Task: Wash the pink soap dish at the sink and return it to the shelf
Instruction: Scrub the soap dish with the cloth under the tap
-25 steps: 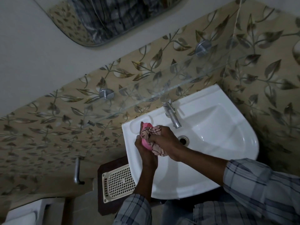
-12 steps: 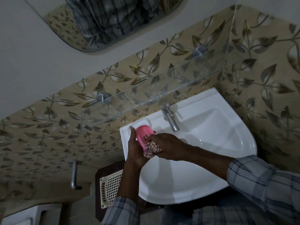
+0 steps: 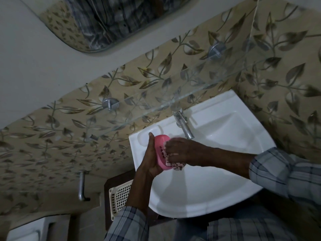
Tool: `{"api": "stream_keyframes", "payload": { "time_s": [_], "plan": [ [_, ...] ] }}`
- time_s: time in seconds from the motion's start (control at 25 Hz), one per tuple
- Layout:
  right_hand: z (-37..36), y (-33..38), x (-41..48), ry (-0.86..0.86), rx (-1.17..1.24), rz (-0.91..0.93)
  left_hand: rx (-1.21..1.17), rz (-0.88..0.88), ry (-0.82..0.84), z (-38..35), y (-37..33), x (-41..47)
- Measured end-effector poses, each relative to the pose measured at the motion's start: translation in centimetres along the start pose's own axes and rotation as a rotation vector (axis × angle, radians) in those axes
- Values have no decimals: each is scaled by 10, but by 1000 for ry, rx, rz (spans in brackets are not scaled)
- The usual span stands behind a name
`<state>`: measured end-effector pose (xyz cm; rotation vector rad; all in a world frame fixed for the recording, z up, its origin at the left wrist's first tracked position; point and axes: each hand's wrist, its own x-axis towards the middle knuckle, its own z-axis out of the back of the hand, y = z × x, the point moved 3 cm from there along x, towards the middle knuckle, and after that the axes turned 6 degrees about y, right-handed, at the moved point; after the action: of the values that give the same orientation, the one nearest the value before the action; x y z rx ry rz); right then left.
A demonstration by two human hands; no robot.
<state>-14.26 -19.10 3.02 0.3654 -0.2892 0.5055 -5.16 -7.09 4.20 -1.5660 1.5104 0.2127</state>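
Left hand (image 3: 150, 160): upright, cupped around pink soap dish (image 3: 160, 151).
Right hand (image 3: 180, 151): clenched on patterned cloth (image 3: 174, 164), pressed into dish.
Dish: tilted, slotted, over sink (image 3: 217, 188).

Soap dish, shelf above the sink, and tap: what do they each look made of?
Soap dish: likely moulded plastic, matte pink, with slots cut through it. Shelf: clear glass, since the leaf-patterned wall shows through it, held on round metal mounts. Tap: metal, with a dull silvery sheen.
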Motion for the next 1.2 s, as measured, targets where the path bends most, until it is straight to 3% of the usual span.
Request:
{"api": "stream_keyframes", "payload": {
  "time_s": [0.08, 0.16, 0.24, 0.28, 0.32, 0.4, 0.48, 0.56, 0.6, 0.64, 0.72, 0.76, 0.8, 0.96, 1.0, 1.08, 1.16, 1.2],
  "plan": [
    [3, 3, 6, -59, 78, -132, -43, -35, -39, 4, -2, 0],
    [-5, 19, 16, -136, 307, -460, -56, -135, -130, 10, 3, 0],
    [-6, 21, 29, -213, 840, -1008, 52, -277, -202, 1, 15, 0],
    [-5, 15, 34, -342, 1097, -1222, 82, -346, -221, -5, 23, 0],
    [-3, 11, 38, -452, 1227, -1297, 72, -392, -236, -10, 30, -1],
    [6, 9, 42, -389, 1072, -1174, 11, -428, -251, -9, 30, -1],
    [13, 22, 38, -28, 714, -834, -23, -419, -260, 5, 20, 1],
    [17, 27, 23, 236, 522, -586, -23, -304, -245, 18, 21, 1],
    [23, 22, 19, 233, 524, -548, -76, -254, -225, 17, 23, 0],
    [31, 14, 19, 116, 582, -561, -146, -238, -176, 13, 25, -2],
    [40, -4, 21, -234, 670, -749, -231, -279, -90, 12, 28, 1],
    [43, -6, 24, -285, 623, -815, -259, -307, -93, 13, 27, 2],
    [43, -2, 27, -254, 555, -788, -287, -337, -84, 14, 24, 3],
    [12, 21, 21, 3, -42, -296, -236, -314, -79, 9, 24, 5],
    [16, 20, 23, -2, -118, -313, -195, -325, -114, 5, 25, 5],
    [27, 23, 36, 143, -79, -519, -115, -342, -219, -1, 26, 4],
    [31, 19, 44, 370, 213, -727, -82, -348, -306, 5, 24, 5],
    [33, 13, 41, 408, 481, -805, -69, -367, -330, 10, 19, 4]
  ]
}}
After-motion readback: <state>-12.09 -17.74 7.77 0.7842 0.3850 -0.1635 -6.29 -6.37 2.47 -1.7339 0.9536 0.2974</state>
